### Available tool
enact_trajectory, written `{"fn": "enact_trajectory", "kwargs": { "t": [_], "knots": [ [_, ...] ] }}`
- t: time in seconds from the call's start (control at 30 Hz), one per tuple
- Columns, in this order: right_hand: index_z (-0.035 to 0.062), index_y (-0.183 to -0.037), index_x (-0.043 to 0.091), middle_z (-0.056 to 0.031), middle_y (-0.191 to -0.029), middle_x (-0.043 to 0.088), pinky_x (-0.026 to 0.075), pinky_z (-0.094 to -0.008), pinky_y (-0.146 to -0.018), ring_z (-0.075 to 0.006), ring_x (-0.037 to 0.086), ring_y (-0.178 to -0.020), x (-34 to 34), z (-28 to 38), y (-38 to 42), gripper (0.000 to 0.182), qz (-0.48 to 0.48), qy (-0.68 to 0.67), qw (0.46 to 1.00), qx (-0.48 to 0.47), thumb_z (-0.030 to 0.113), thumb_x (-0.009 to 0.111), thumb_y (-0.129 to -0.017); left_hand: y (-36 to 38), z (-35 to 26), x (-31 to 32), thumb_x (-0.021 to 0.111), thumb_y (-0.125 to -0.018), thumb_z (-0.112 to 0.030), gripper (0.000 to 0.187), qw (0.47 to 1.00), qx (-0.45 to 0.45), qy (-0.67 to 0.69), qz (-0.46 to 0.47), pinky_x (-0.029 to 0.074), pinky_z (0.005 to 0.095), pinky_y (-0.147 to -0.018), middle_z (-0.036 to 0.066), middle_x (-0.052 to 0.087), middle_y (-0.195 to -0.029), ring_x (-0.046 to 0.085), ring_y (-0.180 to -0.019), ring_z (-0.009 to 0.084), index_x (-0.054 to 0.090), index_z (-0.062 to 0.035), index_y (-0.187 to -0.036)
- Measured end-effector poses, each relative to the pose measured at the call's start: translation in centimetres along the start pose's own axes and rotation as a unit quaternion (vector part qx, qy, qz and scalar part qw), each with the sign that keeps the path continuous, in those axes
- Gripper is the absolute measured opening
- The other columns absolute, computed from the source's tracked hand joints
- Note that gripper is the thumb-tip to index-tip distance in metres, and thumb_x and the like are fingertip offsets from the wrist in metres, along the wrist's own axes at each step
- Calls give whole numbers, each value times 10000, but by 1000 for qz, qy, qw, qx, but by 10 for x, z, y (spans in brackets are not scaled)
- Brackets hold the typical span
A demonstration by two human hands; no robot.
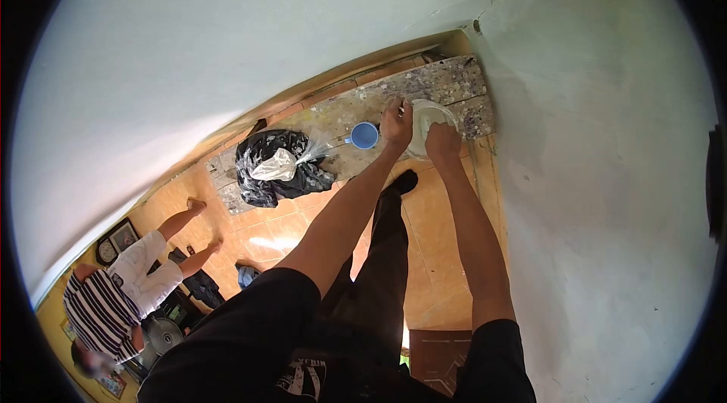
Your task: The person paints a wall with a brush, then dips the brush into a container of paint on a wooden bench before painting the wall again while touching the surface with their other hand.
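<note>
A round, translucent plastic tub [452, 113] holds a pale, wet mix and stands on a paint-spattered wooden bench [363, 104]. My left hand [396, 126] is closed on the tub's left rim. Over the near side of the tub, my right hand [443, 142] is curled into a fist, and whatever it may hold is hidden beneath the fingers. A blue mug [364, 135] stands just left of my left hand, apart from it.
On the bench's left part, a clear bag of white powder [277, 166] lies on a crumpled black plastic bag [256, 147]. Pale walls [583, 160] rise behind and to the right. A person in a striped shirt [104, 310] is at the lower left on the orange tiled floor [435, 251].
</note>
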State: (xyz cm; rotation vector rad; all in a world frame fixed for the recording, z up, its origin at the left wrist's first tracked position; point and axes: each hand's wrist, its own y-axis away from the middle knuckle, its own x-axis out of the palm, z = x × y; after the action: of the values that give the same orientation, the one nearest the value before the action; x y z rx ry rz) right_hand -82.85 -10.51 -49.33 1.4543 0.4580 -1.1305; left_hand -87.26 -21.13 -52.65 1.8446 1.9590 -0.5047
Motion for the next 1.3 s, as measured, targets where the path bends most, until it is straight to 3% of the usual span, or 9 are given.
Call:
{"fn": "enact_trajectory", "kwargs": {
  "t": [0.4,0.57,0.7,0.73,0.9,0.97,1.0,1.13,1.3],
  "knots": [
    [-38,-962,616,-249,-867,658,488,-494,-730,-431,637,-840,-6,-35,88,431,-53,-184,973,128,380,513,-965,-3,-1,-4,531,-927,-210,212,998,-23,23,57,452,447,-665,169,603,-856,591,-744,336,609,-13,-915],
    [-18,-956,574,-132,-746,624,466,-383,-630,-259,610,-668,72,-53,106,375,-72,-352,926,116,346,488,-992,-1,10,3,526,-933,-215,214,999,13,11,29,450,444,-675,166,594,-858,582,-746,335,607,-18,-928],
    [20,-953,550,-17,-652,504,403,-286,-551,-105,475,-582,54,-37,126,316,-29,-526,843,111,325,487,-1001,-5,10,0,502,-962,-249,255,995,-25,3,99,458,435,-707,181,604,-883,593,-788,333,607,-17,-964],
    [37,-922,549,5,-637,463,369,-273,-525,-89,445,-579,58,-34,129,299,-92,-476,873,59,324,509,-995,-6,10,-2,495,-972,-267,274,991,-45,19,124,462,429,-718,185,611,-899,598,-803,328,605,-17,-987],
    [30,-840,556,5,-638,478,370,-276,-525,-86,432,-581,36,-13,148,318,-171,-505,840,95,319,559,-974,-10,11,-17,472,-1001,-356,373,972,-120,114,167,473,400,-759,189,640,-971,617,-860,291,577,-12,-1100],
    [28,-829,556,8,-642,481,372,-277,-526,-86,434,-583,27,-6,154,322,-215,-499,834,95,315,558,-975,-11,-2,-40,542,-973,-343,370,978,-62,82,183,474,393,-744,163,635,-932,605,-830,263,559,-2,-1113],
    [-98,-1015,587,-140,-754,616,455,-370,-626,-226,579,-671,-4,0,167,504,-118,-578,795,145,396,608,-918,-10,-22,-62,561,-965,-329,358,980,-36,22,197,475,387,-737,154,633,-922,602,-818,254,560,0,-1106],
    [-21,-930,541,-44,-679,521,405,-314,-567,-134,481,-619,-45,20,199,433,-197,-647,733,76,411,545,-964,8,-76,-137,614,-935,-238,262,977,72,-31,196,474,341,-676,102,626,-865,594,-756,197,579,-2,-1043],
    [36,-926,501,21,-666,440,335,-253,-522,-68,399,-584,-109,39,256,333,-250,-660,708,19,358,482,-1009,38,-9,-172,599,-939,-176,183,958,141,60,244,481,315,-684,78,652,-852,617,-770,166,581,-5,-1002]
  ]
}}
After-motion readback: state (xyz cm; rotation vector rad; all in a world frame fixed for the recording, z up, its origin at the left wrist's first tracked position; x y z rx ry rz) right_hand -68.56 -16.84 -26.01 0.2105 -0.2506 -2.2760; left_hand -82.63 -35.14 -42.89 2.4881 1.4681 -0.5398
